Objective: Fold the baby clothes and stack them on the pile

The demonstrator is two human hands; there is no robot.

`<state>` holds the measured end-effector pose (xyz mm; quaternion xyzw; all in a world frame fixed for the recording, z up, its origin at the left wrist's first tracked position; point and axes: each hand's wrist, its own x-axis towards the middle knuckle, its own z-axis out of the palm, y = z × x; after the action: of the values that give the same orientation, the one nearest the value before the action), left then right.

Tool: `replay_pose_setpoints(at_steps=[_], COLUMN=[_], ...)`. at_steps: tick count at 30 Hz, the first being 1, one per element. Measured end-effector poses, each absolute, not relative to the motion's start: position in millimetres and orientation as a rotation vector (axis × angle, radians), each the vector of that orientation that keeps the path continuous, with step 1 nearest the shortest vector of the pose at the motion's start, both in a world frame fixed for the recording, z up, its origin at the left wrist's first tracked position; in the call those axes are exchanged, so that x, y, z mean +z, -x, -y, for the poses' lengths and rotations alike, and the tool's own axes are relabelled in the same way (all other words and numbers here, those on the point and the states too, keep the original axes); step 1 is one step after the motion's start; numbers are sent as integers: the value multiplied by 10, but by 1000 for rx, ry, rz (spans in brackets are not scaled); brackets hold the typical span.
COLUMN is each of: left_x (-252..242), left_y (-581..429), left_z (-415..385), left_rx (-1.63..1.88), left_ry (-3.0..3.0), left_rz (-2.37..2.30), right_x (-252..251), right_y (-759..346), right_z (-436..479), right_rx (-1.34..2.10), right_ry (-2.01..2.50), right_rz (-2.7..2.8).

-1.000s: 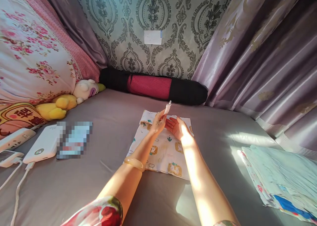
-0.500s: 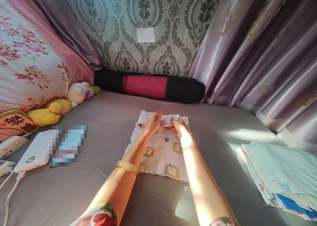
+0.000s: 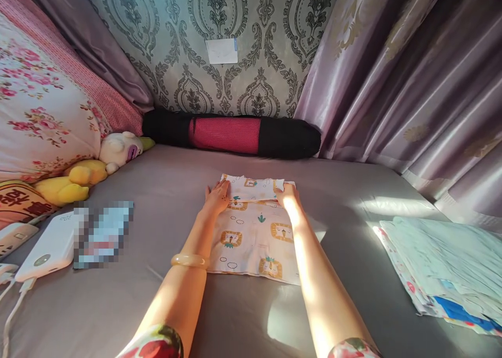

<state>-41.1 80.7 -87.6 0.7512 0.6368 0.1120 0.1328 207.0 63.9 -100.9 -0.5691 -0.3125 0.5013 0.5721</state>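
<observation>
A white cloth piece, apparently a child's garment printed with lions, clouds and green leaves, lies flat on the bed. Its far part is folded over into a band. At the band's left end rests my left hand, fingers spread over the cloth's edge. My right hand pinches the right end of the band between thumb and fingers; the fingertips are partly hidden. A pale bangle circles my left wrist.
A folded stack of clothes lies to the right. Leftward are a white power bank with cables, a blurred-out packet and plush toys. A black and red rolled bag lies along the wall, beside curtains.
My left hand has slid left from the middle of the folded band to its left end. My right hand stays at the right end, and the band looks flatter. The view has shifted slightly.
</observation>
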Motion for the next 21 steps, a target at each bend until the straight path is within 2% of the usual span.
replay_pose_setpoints(at_steps=[8, 14, 18, 21], left_x=[-1005, -847, -726, -736], left_y=[500, 400, 135, -61], left_z=[-870, -794, -711, -670], left_rx=[376, 348, 610, 595], left_ry=[-2113, -2116, -2286, -2422], left_rz=[-1856, -1884, -1788, -1619], right_x=[-921, -852, -805, -808], right_y=[-2042, -1998, -1786, -1548], right_z=[-536, -474, -443, -430], right_rx=[718, 632, 369, 267], right_ry=[1781, 1850, 1820, 1738], right_rz=[905, 929, 1338, 1765])
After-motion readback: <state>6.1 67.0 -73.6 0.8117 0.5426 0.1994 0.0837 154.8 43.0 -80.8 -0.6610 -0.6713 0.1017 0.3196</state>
